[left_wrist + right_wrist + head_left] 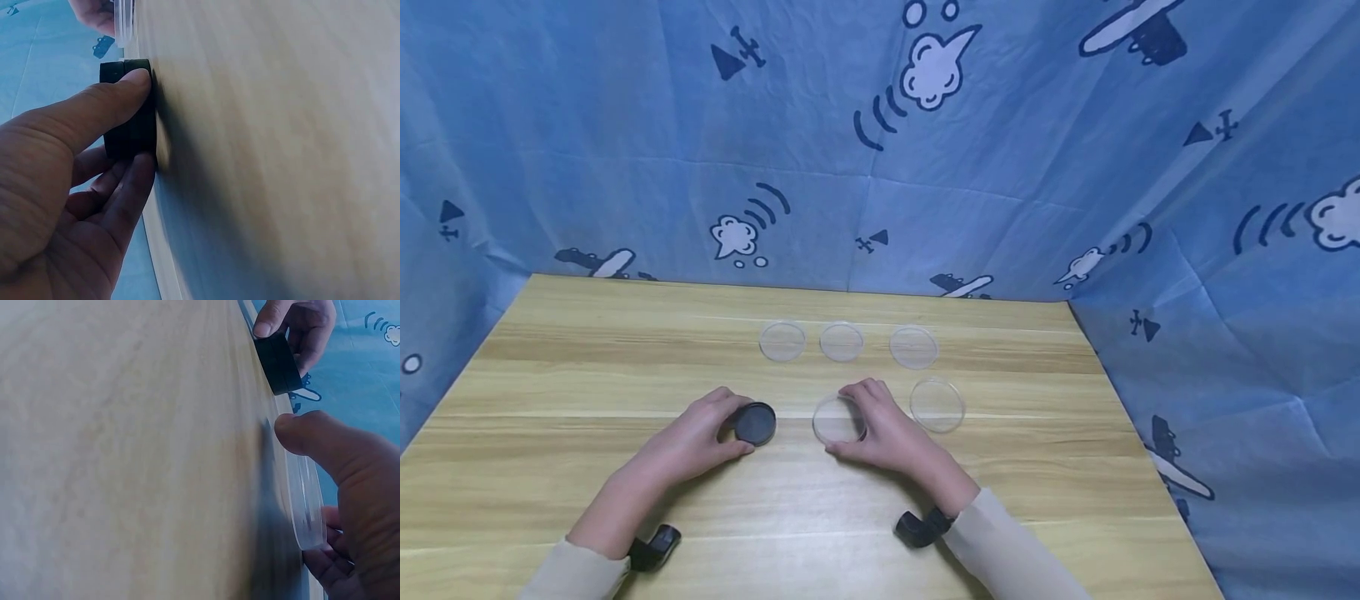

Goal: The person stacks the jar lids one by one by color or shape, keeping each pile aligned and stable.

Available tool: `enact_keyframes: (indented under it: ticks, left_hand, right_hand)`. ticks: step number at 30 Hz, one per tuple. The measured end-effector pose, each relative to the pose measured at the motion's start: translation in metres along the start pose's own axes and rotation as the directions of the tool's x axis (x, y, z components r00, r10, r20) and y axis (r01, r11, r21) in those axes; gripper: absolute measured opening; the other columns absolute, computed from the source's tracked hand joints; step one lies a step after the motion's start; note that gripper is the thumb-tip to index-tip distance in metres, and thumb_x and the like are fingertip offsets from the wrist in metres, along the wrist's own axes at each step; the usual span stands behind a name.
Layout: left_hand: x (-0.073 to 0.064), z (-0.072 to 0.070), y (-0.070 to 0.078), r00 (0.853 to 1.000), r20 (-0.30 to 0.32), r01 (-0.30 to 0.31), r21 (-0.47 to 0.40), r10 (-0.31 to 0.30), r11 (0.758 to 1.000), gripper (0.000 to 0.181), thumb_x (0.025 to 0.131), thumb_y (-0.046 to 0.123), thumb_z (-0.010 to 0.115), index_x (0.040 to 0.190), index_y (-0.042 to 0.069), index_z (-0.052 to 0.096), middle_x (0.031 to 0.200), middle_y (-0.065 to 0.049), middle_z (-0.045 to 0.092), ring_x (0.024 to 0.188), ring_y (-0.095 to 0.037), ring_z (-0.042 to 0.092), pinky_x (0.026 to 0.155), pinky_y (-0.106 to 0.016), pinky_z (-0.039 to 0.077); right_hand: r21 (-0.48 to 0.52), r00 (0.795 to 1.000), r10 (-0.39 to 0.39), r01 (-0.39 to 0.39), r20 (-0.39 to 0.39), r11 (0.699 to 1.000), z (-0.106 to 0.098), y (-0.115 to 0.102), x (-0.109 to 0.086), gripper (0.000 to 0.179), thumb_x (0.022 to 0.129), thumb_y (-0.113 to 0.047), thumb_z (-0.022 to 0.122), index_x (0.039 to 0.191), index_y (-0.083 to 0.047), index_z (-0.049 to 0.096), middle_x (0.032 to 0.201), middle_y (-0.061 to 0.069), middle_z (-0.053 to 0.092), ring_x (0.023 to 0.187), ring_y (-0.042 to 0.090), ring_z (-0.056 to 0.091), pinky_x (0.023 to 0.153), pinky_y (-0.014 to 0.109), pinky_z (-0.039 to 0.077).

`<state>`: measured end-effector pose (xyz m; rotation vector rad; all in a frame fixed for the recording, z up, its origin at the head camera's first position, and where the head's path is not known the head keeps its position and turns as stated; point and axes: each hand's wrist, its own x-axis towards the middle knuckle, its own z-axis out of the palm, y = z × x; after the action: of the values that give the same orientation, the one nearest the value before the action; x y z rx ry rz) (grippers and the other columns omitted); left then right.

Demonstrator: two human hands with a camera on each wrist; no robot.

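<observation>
My left hand (pixel 707 435) grips a small round black container (pixel 756 424) by its sides, thumb on the near side and fingers on the far side. A seam runs around the black container's wall in the left wrist view. To the right, a clear petri dish (pixel 833 421) sits between the thumb and fingers of my right hand (pixel 883 429). In the right wrist view the petri dish (pixel 306 506) shows edge-on, close to the tabletop, with the thumb at one side and the fingertips at the other. A short gap separates the two held things.
Three more clear petri dishes (pixel 782 342) form a row toward the back of the wooden table (pixel 625 358). Another clear dish (pixel 937 405) lies just right of my right hand. A blue patterned cloth (pixel 820 150) hangs behind and at the sides of the table.
</observation>
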<state>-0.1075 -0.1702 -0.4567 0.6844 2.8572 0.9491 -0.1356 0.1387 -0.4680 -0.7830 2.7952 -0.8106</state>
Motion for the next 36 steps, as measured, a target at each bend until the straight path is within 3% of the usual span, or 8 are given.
enact_keyframes:
  ticks: [18, 36]
  left_hand:
    - [0.0003, 0.0, -0.0004, 1.0, -0.004, -0.006, 0.005, 0.006, 1.0, 0.049, 0.081, 0.015, 0.09, 0.123, -0.001, 0.07, 0.104, -0.005, 0.067, 0.094, -0.014, 0.062, 0.084, -0.038, 0.056]
    - [0.0, 0.0007, 0.0007, 1.0, -0.003, 0.0, 0.02, 0.0, 1.0, 0.049, 0.082, 0.016, 0.089, 0.123, -0.001, 0.069, 0.103, -0.004, 0.066, 0.093, -0.014, 0.062, 0.084, -0.039, 0.056]
  right_hand:
    - [-0.014, 0.999, -0.024, 0.023, -0.037, 1.0, 0.004, 0.0017, -0.0075, 0.076, 0.079, -0.045, 0.087, 0.138, -0.007, 0.058, 0.131, 0.009, 0.061, 0.121, 0.022, 0.054, 0.102, 0.04, 0.053]
    - [-0.025, 0.999, -0.047, 0.047, -0.005, 0.999, 0.0019, 0.0023, -0.0089, 0.079, 0.081, -0.047, 0.087, 0.141, -0.006, 0.057, 0.133, 0.007, 0.06, 0.125, 0.021, 0.052, 0.105, 0.04, 0.052]
